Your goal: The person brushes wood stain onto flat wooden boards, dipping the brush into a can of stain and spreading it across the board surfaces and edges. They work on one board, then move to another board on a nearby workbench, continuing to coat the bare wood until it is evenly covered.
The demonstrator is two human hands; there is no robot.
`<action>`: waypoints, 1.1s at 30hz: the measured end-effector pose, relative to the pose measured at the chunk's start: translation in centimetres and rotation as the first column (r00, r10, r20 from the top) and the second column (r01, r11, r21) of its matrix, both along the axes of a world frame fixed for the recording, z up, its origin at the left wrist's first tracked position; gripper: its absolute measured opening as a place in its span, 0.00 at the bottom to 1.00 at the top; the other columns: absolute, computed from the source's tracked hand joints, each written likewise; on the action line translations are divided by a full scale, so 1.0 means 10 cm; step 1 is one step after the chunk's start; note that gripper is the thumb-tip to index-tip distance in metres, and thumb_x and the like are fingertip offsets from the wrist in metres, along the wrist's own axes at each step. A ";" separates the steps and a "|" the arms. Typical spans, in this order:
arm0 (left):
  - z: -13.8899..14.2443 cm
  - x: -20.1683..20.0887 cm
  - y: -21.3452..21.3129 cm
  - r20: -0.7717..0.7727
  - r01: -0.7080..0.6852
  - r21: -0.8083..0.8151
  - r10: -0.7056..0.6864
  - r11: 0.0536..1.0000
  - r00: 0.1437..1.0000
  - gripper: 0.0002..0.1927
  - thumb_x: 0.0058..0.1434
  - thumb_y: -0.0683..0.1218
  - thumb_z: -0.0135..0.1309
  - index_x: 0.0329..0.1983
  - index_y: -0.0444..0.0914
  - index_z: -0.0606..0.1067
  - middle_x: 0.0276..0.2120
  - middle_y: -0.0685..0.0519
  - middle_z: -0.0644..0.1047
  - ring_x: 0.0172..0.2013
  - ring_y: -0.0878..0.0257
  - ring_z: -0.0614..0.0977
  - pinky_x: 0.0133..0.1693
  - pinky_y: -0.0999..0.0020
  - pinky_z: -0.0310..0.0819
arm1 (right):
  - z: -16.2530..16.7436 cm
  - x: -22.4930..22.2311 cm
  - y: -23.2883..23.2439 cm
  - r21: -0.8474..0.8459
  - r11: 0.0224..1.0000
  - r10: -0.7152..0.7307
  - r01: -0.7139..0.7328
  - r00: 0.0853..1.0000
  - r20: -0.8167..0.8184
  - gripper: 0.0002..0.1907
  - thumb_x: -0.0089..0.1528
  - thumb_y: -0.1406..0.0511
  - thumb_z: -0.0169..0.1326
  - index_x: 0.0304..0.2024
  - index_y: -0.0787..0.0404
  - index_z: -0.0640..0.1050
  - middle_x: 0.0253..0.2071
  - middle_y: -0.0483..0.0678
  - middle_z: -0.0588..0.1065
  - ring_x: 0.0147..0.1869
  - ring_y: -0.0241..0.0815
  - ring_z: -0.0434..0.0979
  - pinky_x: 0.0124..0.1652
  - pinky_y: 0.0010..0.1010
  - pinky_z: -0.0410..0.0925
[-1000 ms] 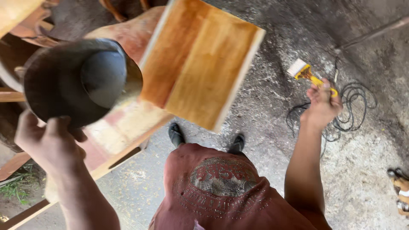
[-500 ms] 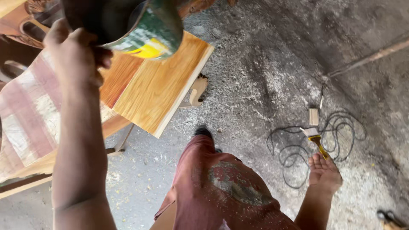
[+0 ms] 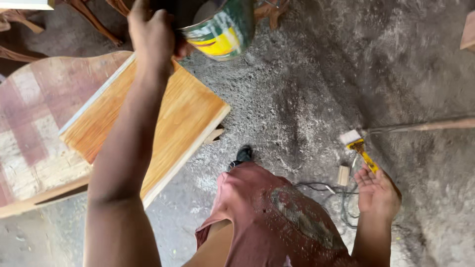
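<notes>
Tin (image 3: 225,27), green w/ yellow label, was raised higher than a sec before, gripped in left hand (image 3: 153,32) above the varnished board (image 3: 148,128). Right hand (image 3: 377,190) had opened; brush (image 3: 358,148) at fingertips, over the floor (image 3: 307,99).

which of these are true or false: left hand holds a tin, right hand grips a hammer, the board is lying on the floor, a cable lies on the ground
1. The left hand holds a green and yellow tin. True.
2. The right hand grips a hammer. False: its fingers are spread, with a yellow-handled brush at the fingertips.
3. The wooden board lies on the floor. False: it rests raised on a worn wooden surface.
4. A cable lies on the ground. True.
</notes>
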State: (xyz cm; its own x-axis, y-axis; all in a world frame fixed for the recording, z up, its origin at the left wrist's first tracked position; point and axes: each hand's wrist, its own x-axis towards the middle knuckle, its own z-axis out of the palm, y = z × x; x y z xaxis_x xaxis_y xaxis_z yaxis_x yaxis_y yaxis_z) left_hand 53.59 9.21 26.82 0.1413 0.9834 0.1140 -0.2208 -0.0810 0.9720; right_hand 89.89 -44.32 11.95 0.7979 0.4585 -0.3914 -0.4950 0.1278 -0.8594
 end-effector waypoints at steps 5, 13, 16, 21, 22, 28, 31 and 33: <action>-0.06 0.52 0.48 -0.062 -0.068 -0.232 0.056 0.970 0.997 0.18 0.60 0.36 0.38 0.54 0.32 0.63 0.18 0.43 0.72 0.10 0.59 0.75 0.09 0.64 0.61 | 0.28 0.50 0.87 0.028 0.995 0.092 -0.092 0.996 0.003 0.12 0.73 0.66 0.48 0.54 0.68 0.75 0.49 0.54 0.78 0.50 0.44 0.76 0.59 0.45 0.69; -0.76 1.36 0.90 -0.259 -0.285 -0.418 0.188 0.863 0.947 0.25 0.56 0.37 0.38 0.60 0.33 0.62 0.29 0.38 0.80 0.14 0.55 0.80 0.12 0.63 0.70 | -0.21 1.66 2.45 0.126 0.937 0.344 -0.327 0.925 -0.160 0.12 0.72 0.66 0.53 0.55 0.63 0.77 0.44 0.48 0.77 0.44 0.38 0.75 0.54 0.40 0.69; -1.11 1.71 0.95 -0.302 -0.426 -0.494 0.310 0.758 0.902 0.22 0.56 0.38 0.38 0.56 0.33 0.66 0.30 0.40 0.80 0.14 0.54 0.81 0.13 0.61 0.67 | -0.47 2.12 3.29 0.222 0.859 0.510 -0.461 0.812 -0.283 0.12 0.72 0.65 0.54 0.57 0.61 0.78 0.39 0.46 0.76 0.41 0.37 0.73 0.51 0.38 0.69; -1.53 2.10 1.15 -0.225 -0.565 -0.451 0.524 0.691 0.821 0.20 0.56 0.38 0.38 0.53 0.30 0.68 0.29 0.37 0.79 0.16 0.52 0.81 0.15 0.61 0.71 | -0.41 2.48 4.63 0.241 0.733 0.680 -0.637 0.663 -0.315 0.10 0.72 0.64 0.53 0.53 0.63 0.77 0.37 0.46 0.75 0.39 0.38 0.74 0.49 0.40 0.69; -1.54 2.10 1.25 -0.255 -0.587 -0.503 0.541 0.634 0.802 0.21 0.55 0.37 0.38 0.52 0.31 0.68 0.29 0.38 0.79 0.16 0.51 0.82 0.14 0.61 0.71 | -0.34 2.46 4.88 0.190 0.721 0.688 -0.667 0.653 -0.318 0.12 0.71 0.64 0.52 0.53 0.64 0.77 0.37 0.46 0.76 0.39 0.38 0.75 0.48 0.40 0.70; -1.97 2.39 1.65 -0.280 -0.602 -0.607 0.568 0.520 0.774 0.21 0.56 0.37 0.35 0.54 0.33 0.63 0.29 0.37 0.79 0.17 0.53 0.82 0.15 0.62 0.72 | -0.16 2.24 6.21 0.060 0.530 0.839 -0.846 0.513 -0.179 0.13 0.69 0.69 0.50 0.54 0.68 0.75 0.44 0.53 0.78 0.42 0.41 0.78 0.49 0.40 0.74; -2.23 2.45 1.93 -0.241 -0.566 -0.648 0.568 0.509 0.787 0.24 0.56 0.36 0.35 0.58 0.34 0.65 0.31 0.36 0.79 0.17 0.53 0.82 0.16 0.63 0.71 | -0.34 2.07 6.85 -0.028 0.519 0.828 -0.854 0.511 -0.231 0.11 0.69 0.69 0.51 0.52 0.67 0.75 0.43 0.53 0.79 0.40 0.41 0.78 0.46 0.38 0.75; -2.36 2.48 2.23 -0.193 -0.550 -0.655 0.589 0.518 0.784 0.29 0.55 0.35 0.36 0.62 0.36 0.65 0.32 0.39 0.80 0.17 0.53 0.81 0.16 0.63 0.70 | -0.48 1.94 7.26 -0.069 0.524 0.811 -0.849 0.522 -0.262 0.09 0.69 0.68 0.52 0.50 0.66 0.76 0.41 0.53 0.79 0.38 0.40 0.78 0.44 0.37 0.75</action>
State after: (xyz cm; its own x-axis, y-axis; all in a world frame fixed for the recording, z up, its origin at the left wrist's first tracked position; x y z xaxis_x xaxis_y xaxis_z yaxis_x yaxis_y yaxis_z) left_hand 78.41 31.48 3.25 -0.4628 0.6631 -0.5883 -0.4069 0.4307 0.8056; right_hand 109.30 28.28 7.19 -0.0044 0.7865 -0.6175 -0.4376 -0.5568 -0.7061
